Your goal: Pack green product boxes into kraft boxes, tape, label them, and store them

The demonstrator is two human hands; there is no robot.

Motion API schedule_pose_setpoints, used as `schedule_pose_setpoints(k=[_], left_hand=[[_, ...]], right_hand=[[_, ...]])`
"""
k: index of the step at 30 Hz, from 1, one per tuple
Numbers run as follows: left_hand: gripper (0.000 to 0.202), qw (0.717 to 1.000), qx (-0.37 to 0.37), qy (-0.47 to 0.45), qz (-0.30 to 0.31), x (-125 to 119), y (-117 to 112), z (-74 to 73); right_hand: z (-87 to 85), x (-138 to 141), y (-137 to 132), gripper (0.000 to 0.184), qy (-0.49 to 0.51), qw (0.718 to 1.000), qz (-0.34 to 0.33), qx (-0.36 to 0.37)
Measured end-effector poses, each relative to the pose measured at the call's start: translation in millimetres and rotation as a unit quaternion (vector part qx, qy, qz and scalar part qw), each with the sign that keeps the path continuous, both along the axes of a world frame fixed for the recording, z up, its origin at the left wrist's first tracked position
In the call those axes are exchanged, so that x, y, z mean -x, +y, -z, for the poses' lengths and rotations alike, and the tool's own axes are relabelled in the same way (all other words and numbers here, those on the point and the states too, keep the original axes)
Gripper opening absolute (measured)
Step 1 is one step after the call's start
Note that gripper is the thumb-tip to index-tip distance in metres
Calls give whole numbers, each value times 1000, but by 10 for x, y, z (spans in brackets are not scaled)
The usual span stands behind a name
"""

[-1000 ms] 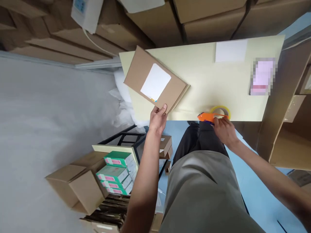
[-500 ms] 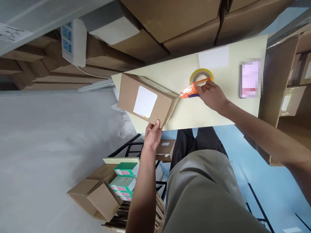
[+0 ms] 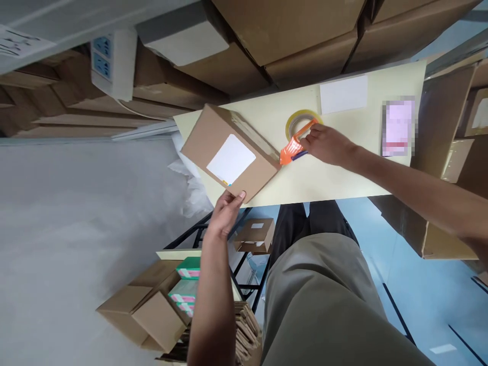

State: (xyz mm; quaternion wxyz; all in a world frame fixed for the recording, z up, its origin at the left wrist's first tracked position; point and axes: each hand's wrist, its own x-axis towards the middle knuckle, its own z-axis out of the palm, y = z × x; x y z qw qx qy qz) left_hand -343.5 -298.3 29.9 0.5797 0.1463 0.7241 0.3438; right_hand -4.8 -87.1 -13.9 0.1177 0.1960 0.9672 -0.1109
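Observation:
A brown cardboard box (image 3: 198, 133) with a white label (image 3: 231, 159) sits turned at an angle on the pale table (image 3: 305, 185). My left hand (image 3: 225, 211) grips its near lower corner, thumb on the labelled face. My right hand (image 3: 324, 144) is closed around an orange tape dispenser (image 3: 290, 152) carrying a roll of yellowish tape (image 3: 288, 123). The front end of the dispenser meets the box's right corner. A strip of tape (image 3: 253, 133) runs along the box's far side. The fingers of my right hand partly hide the dispenser's handle.
White paper (image 3: 344, 94) and a blurred pink item (image 3: 398, 127) lie at the table's right. Large cartons (image 3: 290, 30) line the back. An open carton (image 3: 442, 112) stands at the right. Lower left are an open box (image 3: 156, 315), green boxes (image 3: 185, 291) and flattened cardboard (image 3: 246, 330).
The box has turned, its right corner swinging nearer to me and its far side showing more. My left hand shifted left; my right hand brought the dispenser slightly left and nearer.

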Motion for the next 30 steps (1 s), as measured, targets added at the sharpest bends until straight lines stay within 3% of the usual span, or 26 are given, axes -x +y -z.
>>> schedule_pose_setpoints(k=[4, 7, 9, 13, 15, 19, 22, 26, 28, 30], left_hand=[[65, 997, -6, 59, 52, 466, 215, -83], [47, 981, -17, 186, 61, 565, 500, -17], [44, 944, 7, 327, 51, 436, 710, 105], [65, 846, 7, 532, 23, -42, 982, 349], [68, 844, -5, 535, 30, -212, 1014, 377], [70, 872, -30, 486, 53, -299, 992, 275], [69, 879, -40, 473, 48, -288, 989, 212], [68, 879, -53, 470, 62, -294, 997, 231], [68, 871, -56, 484, 61, -295, 994, 254], [67, 856, -57, 511, 54, -292, 990, 266]], right_hand=[[-104, 367, -465, 51, -23, 997, -41, 62], [-143, 704, -912, 49, -37, 988, -16, 146], [-152, 894, -1161, 46, -34, 982, 26, 183], [-138, 1103, -1441, 38, -11, 975, 102, 198], [-125, 1088, -1489, 39, -3, 974, 118, 194], [-103, 693, -1476, 52, 10, 972, 126, 200], [-81, 72, -1349, 57, 1, 963, 188, 192], [-55, -717, -925, 49, -39, 958, 263, 103], [-53, -854, -625, 44, -40, 957, 280, 58], [-60, -787, -326, 43, -32, 962, 269, 29]])
